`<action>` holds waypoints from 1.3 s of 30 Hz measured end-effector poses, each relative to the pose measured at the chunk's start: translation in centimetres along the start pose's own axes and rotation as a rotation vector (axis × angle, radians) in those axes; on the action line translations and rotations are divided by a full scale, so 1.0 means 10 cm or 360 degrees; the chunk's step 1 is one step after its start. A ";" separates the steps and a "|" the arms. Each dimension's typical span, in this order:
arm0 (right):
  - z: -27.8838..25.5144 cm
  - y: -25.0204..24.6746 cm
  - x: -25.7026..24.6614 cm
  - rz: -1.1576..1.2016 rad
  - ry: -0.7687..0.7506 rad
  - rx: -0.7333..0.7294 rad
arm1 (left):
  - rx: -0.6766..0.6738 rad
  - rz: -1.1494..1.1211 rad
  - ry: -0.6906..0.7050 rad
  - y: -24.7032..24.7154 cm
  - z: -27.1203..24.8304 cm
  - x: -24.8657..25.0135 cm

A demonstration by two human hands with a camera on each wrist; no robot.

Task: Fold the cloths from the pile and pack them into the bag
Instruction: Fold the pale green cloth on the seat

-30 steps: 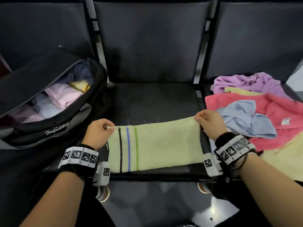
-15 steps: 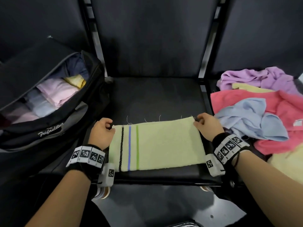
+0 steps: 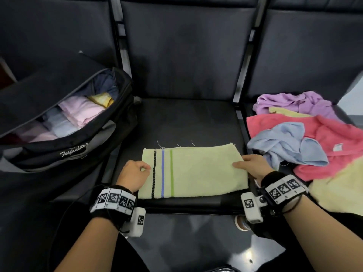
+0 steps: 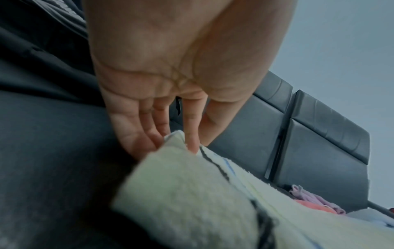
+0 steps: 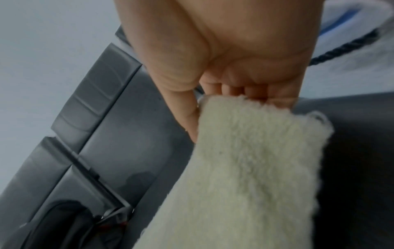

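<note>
A pale green cloth (image 3: pixel 196 173) with black, blue and green stripes lies folded flat on the middle seat (image 3: pixel 186 122). My left hand (image 3: pixel 144 168) pinches the middle of its striped left edge; in the left wrist view the thumb and forefinger (image 4: pixel 193 146) close on the cloth's edge (image 4: pixel 192 193). My right hand (image 3: pixel 240 163) grips the right edge, thumb (image 5: pixel 187 118) on one side of the cloth (image 5: pixel 255 160) and curled fingers on the other. The black bag (image 3: pixel 64 156) stands open on the left seat with folded cloths inside. The loose pile (image 3: pixel 284 148) lies on the right seat.
The pile holds purple (image 3: pixel 294 103), pink (image 3: pixel 334 138), light blue and yellow (image 3: pixel 337 193) cloths. Dark seat backs (image 3: pixel 186 55) rise behind. The seat's front edge (image 3: pixel 186 210) runs just under my wrists, with glossy floor (image 3: pixel 186 242) below.
Both hands have slid from the cloth's far corners toward me, to the middle of its short edges. The cloth has stayed flat on the seat.
</note>
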State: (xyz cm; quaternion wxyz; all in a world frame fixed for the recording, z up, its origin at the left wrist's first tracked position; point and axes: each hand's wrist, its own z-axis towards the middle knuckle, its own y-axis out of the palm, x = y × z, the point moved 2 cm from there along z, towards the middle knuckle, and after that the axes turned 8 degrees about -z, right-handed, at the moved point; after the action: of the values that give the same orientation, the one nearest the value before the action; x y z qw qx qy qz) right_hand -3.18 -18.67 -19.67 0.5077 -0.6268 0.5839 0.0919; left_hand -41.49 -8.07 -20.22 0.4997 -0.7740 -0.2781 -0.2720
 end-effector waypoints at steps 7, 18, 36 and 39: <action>-0.18 -0.19 -0.09 0.0402 0.0217 -0.0114 | -0.0077 -0.0029 0.0103 0.12 -0.01 0.08; -0.66 0.94 -1.21 0.0408 -0.0306 -0.0518 | -0.0166 -0.1151 -0.0203 0.14 -0.11 0.30; -0.72 1.05 -0.64 -0.0223 -0.0677 -0.0474 | -0.0060 -0.0694 0.0184 0.30 -0.17 0.27; -0.79 1.04 -0.65 -0.0427 -0.0897 -0.0409 | 0.0007 -0.0755 0.0225 0.15 -0.16 0.27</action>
State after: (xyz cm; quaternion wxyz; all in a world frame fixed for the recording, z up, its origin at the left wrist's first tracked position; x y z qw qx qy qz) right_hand -17.50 -18.29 -16.88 0.5735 -0.7069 0.3165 0.2668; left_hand -38.78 -9.65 -18.71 0.4415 -0.6650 -0.4170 -0.4347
